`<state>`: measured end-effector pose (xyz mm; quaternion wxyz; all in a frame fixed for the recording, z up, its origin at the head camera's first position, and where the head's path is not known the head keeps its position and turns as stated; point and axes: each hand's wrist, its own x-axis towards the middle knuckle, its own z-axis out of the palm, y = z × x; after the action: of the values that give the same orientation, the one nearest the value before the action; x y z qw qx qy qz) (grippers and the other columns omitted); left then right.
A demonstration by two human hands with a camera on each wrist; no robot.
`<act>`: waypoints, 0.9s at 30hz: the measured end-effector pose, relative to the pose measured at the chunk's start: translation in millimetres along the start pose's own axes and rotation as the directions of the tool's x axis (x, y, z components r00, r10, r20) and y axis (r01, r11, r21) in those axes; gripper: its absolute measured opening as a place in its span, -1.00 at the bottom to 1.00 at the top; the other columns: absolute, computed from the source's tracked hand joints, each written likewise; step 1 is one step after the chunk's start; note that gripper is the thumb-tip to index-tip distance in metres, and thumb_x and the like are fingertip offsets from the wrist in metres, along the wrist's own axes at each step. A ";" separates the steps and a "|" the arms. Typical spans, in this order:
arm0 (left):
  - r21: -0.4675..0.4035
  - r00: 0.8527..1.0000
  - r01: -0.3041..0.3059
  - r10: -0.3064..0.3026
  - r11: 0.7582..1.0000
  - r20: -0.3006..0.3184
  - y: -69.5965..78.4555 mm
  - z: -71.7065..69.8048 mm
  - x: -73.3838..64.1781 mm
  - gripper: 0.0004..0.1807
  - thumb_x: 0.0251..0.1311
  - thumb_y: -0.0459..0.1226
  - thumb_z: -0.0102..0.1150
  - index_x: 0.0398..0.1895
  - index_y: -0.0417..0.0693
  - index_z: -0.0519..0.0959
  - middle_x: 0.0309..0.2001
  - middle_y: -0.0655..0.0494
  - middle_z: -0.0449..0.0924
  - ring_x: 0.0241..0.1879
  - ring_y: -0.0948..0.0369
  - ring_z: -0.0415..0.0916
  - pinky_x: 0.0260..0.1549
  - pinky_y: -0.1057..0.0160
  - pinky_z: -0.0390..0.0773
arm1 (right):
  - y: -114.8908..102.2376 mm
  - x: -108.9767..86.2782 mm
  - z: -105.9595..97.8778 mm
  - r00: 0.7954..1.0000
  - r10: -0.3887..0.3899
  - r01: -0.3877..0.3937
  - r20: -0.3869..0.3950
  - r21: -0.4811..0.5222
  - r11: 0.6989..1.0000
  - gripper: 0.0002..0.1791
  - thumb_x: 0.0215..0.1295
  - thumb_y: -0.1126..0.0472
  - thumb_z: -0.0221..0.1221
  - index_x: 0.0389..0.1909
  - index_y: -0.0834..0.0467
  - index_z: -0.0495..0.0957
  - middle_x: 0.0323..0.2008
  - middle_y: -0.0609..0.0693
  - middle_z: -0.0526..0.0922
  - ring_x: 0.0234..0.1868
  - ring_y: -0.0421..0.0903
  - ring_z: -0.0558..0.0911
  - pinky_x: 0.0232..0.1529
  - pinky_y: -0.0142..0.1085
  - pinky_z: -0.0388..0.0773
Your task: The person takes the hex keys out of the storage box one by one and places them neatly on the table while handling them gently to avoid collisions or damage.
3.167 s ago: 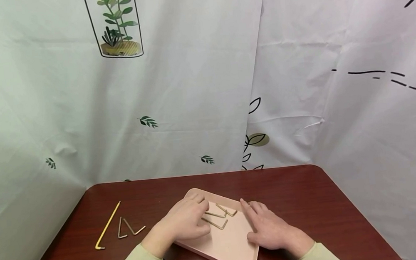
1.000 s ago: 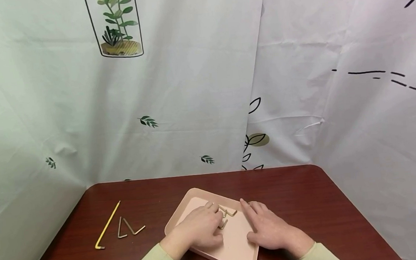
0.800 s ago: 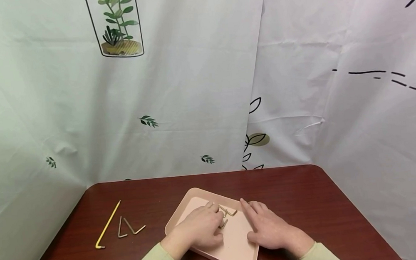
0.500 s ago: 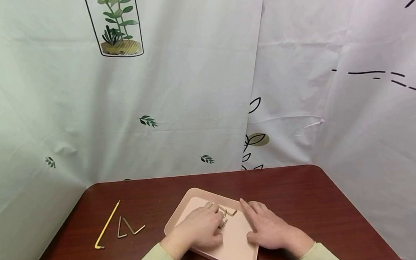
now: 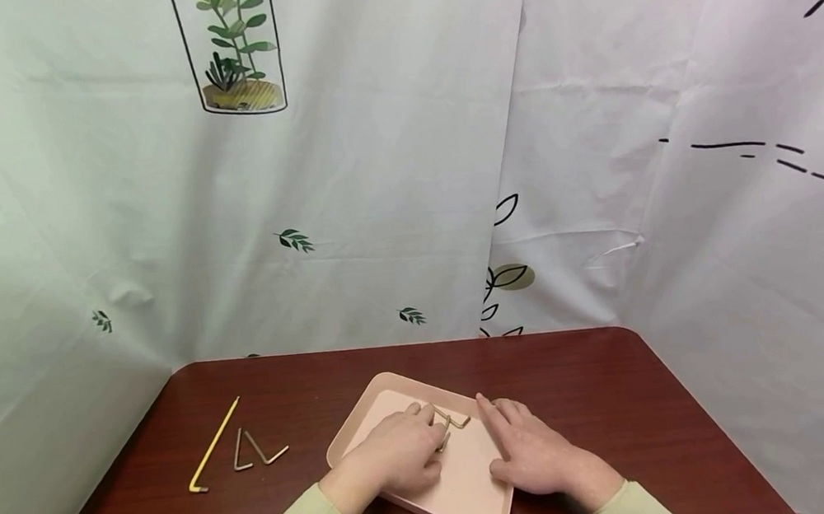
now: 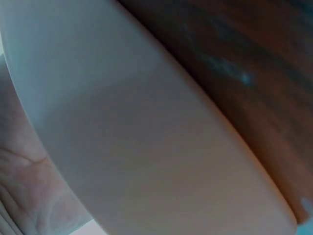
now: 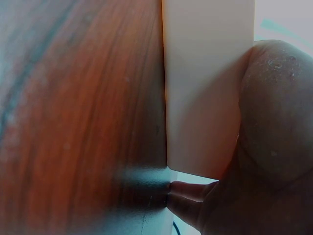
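A pink tray (image 5: 471,487) lies at an angle on the table. My left hand (image 5: 401,452) reaches over its near left side, fingers bent down onto the brass-coloured hex keys (image 5: 459,421) inside. The fingers hide most of those keys, and whether they pinch one I cannot tell. My right hand (image 5: 538,452) holds the tray's right edge, thumb over the rim and fingers outside it near the far right corner. The right wrist view shows fingertips (image 7: 183,188) down at the table past the tray's corner. In the left wrist view, the tray wall (image 6: 122,147) covers most of the palm.
On the table's left part lie a long yellow hex key (image 5: 214,446) and two shorter metal hex keys (image 5: 240,451), beside each other. The dark red table (image 5: 580,373) ends at white printed cloth (image 5: 374,170) at the back and sides.
Since about three seconds ago, my left hand has moved right within the tray and now covers more of the hex keys. The keys under it have shifted slightly. My right hand stays in place.
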<state>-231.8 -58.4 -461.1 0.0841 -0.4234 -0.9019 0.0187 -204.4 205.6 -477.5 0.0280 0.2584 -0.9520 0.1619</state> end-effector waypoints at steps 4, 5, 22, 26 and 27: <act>0.008 1.000 0.009 -0.009 1.000 0.004 2.6 0.5 0.3 -0.77 0.20 -0.12 0.42 -0.40 0.22 0.49 -0.15 0.13 0.55 -0.20 0.14 0.48 -0.27 0.14 0.58 | -0.2 -0.6 -0.1 1.000 0.001 -0.001 0.002 0.002 1.000 0.09 0.12 0.14 0.30 0.70 0.38 0.17 0.37 0.26 0.47 0.41 0.26 0.48 0.37 0.18 0.52; 0.008 1.000 0.011 -0.011 1.000 0.003 2.9 0.6 0.1 -0.77 0.20 -0.12 0.42 -0.40 0.22 0.49 -0.13 0.13 0.57 -0.19 0.14 0.49 -0.27 0.13 0.59 | -0.2 -0.6 0.0 1.000 -0.001 0.001 0.001 0.001 1.000 0.09 0.12 0.14 0.30 0.70 0.39 0.17 0.37 0.26 0.47 0.41 0.26 0.48 0.37 0.18 0.52; 0.066 0.999 -0.035 0.038 0.997 -0.038 8.0 0.7 -3.0 -0.74 0.25 -0.07 0.45 -0.44 0.18 0.53 -0.21 0.14 0.58 -0.24 0.15 0.49 -0.33 0.17 0.54 | 1.4 -0.3 1.5 1.000 -0.005 0.005 -0.006 -0.002 1.000 0.08 0.12 0.13 0.30 0.69 0.39 0.18 0.36 0.26 0.47 0.40 0.27 0.49 0.36 0.18 0.52; 0.075 0.998 -0.033 0.036 0.997 -0.041 9.7 0.3 -3.6 -0.72 0.26 -0.05 0.45 -0.46 0.19 0.52 -0.24 0.17 0.56 -0.26 0.15 0.48 -0.34 0.17 0.52 | 1.1 -0.3 1.7 1.000 -0.004 0.004 -0.004 0.001 1.000 0.08 0.13 0.13 0.30 0.70 0.39 0.18 0.37 0.26 0.47 0.40 0.28 0.49 0.36 0.19 0.52; 0.078 0.998 -0.033 0.036 0.996 -0.043 9.9 0.4 -3.7 -0.72 0.26 -0.04 0.45 -0.46 0.19 0.52 -0.25 0.17 0.56 -0.26 0.16 0.48 -0.34 0.18 0.52 | 1.0 -0.1 1.7 1.000 -0.004 0.004 -0.004 0.000 1.000 0.08 0.13 0.13 0.30 0.70 0.39 0.18 0.37 0.26 0.47 0.39 0.27 0.49 0.36 0.18 0.52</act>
<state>-222.1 -54.9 -463.0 0.1204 -0.4357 -0.8908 0.0458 -204.8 205.9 -479.4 0.0302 0.2601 -0.9513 0.1626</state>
